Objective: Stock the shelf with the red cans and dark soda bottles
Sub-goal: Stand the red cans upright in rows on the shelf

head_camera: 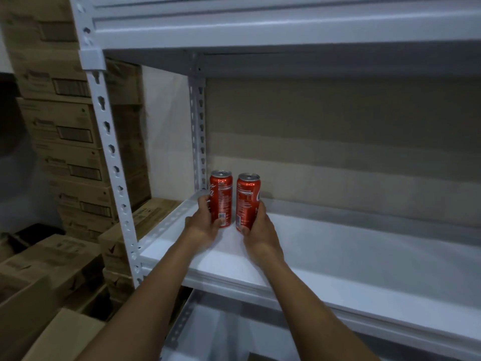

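While gripped upright, two red cans (234,199); cardboard boxes (73,152) leftward.

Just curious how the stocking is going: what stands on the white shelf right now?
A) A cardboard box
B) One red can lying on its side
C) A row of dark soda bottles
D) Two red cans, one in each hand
D: two upright red cans, the left can gripped by the left hand and the right can by the right hand, sit at the shelf back left corner.

you're in a shop stockroom by the look of it: white slotted metal shelf (338,259) rack in front of you, and printed cardboard cartons (65,131) with barcodes stacked high to your left.
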